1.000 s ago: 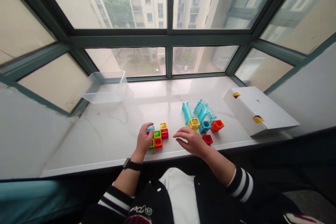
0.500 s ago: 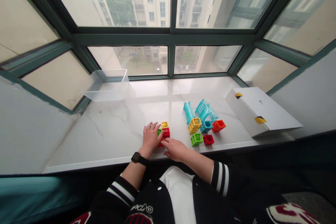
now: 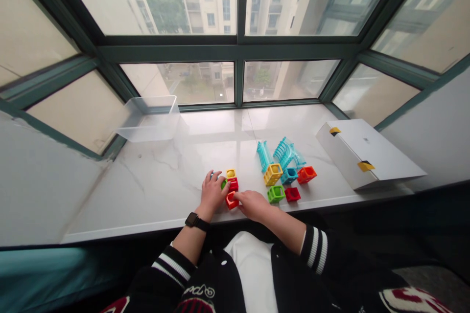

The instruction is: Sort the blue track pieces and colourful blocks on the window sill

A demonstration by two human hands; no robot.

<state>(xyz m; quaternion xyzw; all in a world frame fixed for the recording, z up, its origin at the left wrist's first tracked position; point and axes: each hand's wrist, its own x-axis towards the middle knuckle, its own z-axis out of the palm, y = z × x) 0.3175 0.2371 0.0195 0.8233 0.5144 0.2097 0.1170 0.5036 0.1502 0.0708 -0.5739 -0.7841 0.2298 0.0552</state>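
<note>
1. In the head view, I am seeing the right hand (image 3: 253,204) narrowed at the thumb and fingers, holding the orange block (image 3: 230,201) by its right side. The block is sitting just left of those fingertips, by the near edge of the ledge (image 3: 154,171).

2. The left hand (image 3: 213,190) is lying palm down, fingers curving over the left side of the small group. It is hiding part of the green block (image 3: 223,184), which is showing at its fingertips; I am not able to tell whether it is gripping that block or only covering it.

3. The red block (image 3: 233,184) is resting just right of the green block and on the far side of the orange block. The yellow block (image 3: 230,173) is sitting just beyond it.

4. Well right of both hands, a second group is standing: a yellow cube (image 3: 272,174), a blue cube (image 3: 289,176) and an orange cube (image 3: 307,174) farther off, with a green cube (image 3: 276,194) and a red cube (image 3: 293,194) nearer. Clear blue pieces (image 3: 265,156) are lying behind them.

5. A clear tub (image 3: 147,134) is sitting far left, and a white box (image 3: 370,154) is resting at the right.
</note>
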